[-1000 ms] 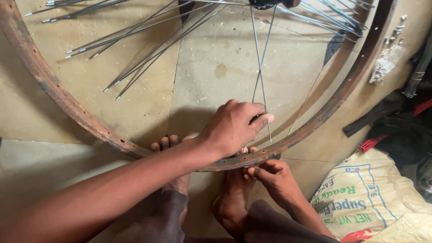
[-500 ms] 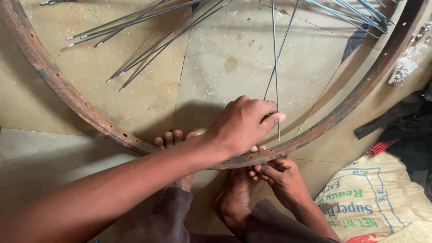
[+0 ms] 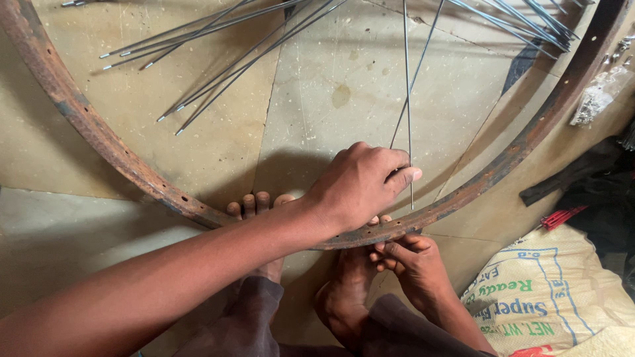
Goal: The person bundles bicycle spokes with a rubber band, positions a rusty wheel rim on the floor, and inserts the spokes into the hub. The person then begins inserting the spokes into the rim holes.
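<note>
Rusty rim [image 3: 99, 142] lies on the floor [image 3: 344, 86], its near arc over the feet. Left hand [image 3: 360, 182] pinches a spoke [image 3: 407, 99] just inside that arc; right hand [image 3: 413, 261], fingers curled together, works under the rim. The thin spoke could spring free if the pinch slackens.

I see a floor [image 3: 344, 86] of pale, stained stone slabs with visible joints. On it rests a rusty wheel rim [image 3: 99, 135], curving from far left to far right. Two bare feet [image 3: 264, 218] stand on the near slabs. At near right lies a printed woven sack [image 3: 549, 297]; just beyond it, a red tool [image 3: 562, 216] and dark objects.
</note>
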